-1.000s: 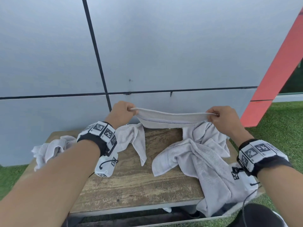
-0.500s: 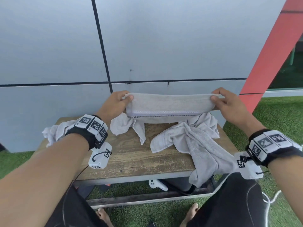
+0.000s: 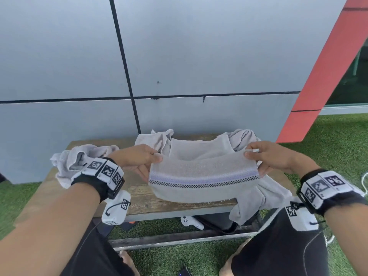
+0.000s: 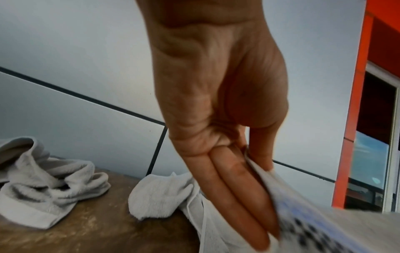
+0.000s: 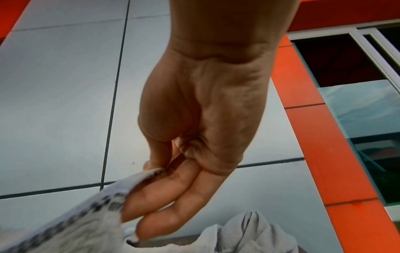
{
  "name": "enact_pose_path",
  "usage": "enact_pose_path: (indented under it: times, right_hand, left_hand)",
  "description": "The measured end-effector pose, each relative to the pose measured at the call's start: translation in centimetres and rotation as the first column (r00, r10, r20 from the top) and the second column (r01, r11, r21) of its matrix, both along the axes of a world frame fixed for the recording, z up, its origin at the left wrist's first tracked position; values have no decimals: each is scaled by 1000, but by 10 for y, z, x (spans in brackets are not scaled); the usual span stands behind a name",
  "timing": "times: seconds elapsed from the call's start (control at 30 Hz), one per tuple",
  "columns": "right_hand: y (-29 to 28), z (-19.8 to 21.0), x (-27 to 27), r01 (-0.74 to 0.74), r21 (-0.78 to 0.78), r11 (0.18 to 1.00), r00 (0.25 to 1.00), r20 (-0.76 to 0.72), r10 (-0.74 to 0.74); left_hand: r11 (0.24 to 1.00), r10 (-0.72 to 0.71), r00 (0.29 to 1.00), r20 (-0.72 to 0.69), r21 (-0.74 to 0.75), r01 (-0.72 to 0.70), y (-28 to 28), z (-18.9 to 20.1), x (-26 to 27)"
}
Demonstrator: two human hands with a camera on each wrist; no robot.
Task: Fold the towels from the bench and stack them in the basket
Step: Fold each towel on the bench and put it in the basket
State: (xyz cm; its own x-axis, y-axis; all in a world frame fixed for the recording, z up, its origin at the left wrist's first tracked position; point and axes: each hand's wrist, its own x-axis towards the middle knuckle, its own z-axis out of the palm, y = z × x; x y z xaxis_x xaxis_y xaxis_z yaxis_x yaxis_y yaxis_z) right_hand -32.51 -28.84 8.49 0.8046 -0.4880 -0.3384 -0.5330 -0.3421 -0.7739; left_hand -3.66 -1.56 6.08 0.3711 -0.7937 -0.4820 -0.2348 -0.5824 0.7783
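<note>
I hold a grey towel (image 3: 201, 174) with a purple band and a checkered stripe stretched between both hands above the wooden bench (image 3: 139, 194). My left hand (image 3: 143, 162) pinches its left end, thumb on top and fingers beneath; the towel edge (image 4: 266, 178) shows between thumb and fingers in the left wrist view. My right hand (image 3: 260, 158) pinches the right end the same way, with the towel (image 5: 103, 205) under the thumb. The rest of the towel hangs folded over behind. No basket is in view.
Crumpled grey towels lie on the bench: one at the left end (image 3: 73, 162), one at the back (image 3: 157, 138), one draped over the right front edge (image 3: 256, 200). A grey panelled wall (image 3: 179, 56) stands behind. A white controller (image 3: 191, 222) lies on the grass under the bench.
Both hands have drawn the towel down and toward me, from up by the wall to above the bench front. The striped edge now faces me.
</note>
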Motion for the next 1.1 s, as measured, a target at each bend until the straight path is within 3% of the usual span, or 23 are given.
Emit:
enact_pose_path:
  times: [0.17, 0.3, 0.43, 0.57, 0.63, 0.73, 0.87, 1.0, 1.1]
  right_hand:
    - [-34, -30, 37, 206, -70, 976, 976, 88, -200]
    - [-68, -42, 76, 280, -166, 946, 958, 117, -263]
    - [-115, -57, 124, 342, -246, 907, 939, 140, -315]
    - [-161, -79, 170, 270, -374, 887, 961, 44, -274]
    - [-175, -94, 188, 237, -442, 865, 965, 3, -263]
    - [-183, -118, 207, 180, -485, 855, 970, -57, -237]
    - [-185, -144, 219, 133, -426, 895, 973, -116, -199]
    - [-181, -149, 218, 168, -408, 898, 972, -82, -219]
    - [-172, -141, 213, 214, -443, 871, 971, -4, -240]
  left_hand:
    - [964, 223, 937, 269, -204, -171, -43, -20, 23]
    - [953, 285, 830, 479, -231, -195, -91, -26, 49]
    - [930, 361, 777, 515, -264, -257, -143, -47, 90]
    - [928, 373, 695, 615, -247, -280, -190, -74, 125]
    - [946, 321, 676, 663, -199, -255, -208, -89, 137]
    - [985, 168, 711, 683, -91, -146, -224, -108, 146]
    - [1000, -10, 754, 657, 18, -2, -229, -130, 148]
    - [995, -76, 729, 680, 93, 17, -230, -144, 152]
    - [996, -75, 753, 654, 84, 26, -231, -146, 153]
